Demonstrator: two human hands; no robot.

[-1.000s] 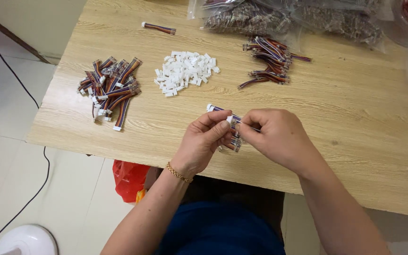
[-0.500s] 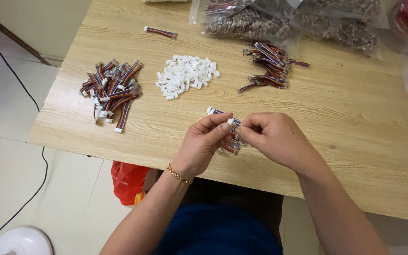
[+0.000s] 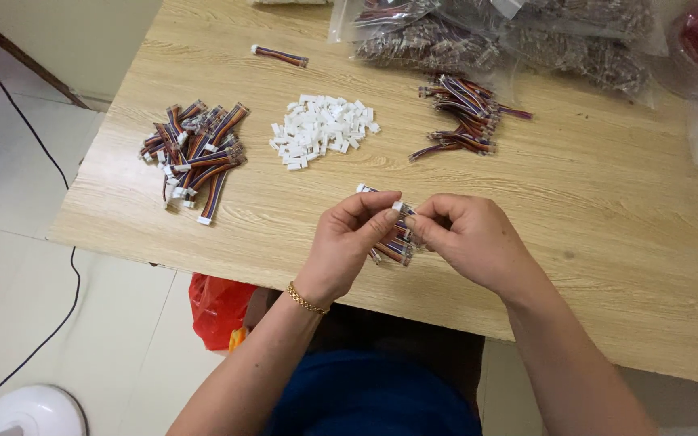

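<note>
While both hands, left (image 3: 349, 242) and right (image 3: 470, 238), pinch one cable (image 3: 393, 234) above the table (image 3: 607, 242) edge, finished cables (image 3: 195, 153) lie left; connectors (image 3: 321, 129) and bare cables (image 3: 462, 117) remain.

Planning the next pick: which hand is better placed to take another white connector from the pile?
Probably the left. The left hand sits nearer the white connector pile, up and to its left, while the right hand pinches the wire bundle farther off.
</note>
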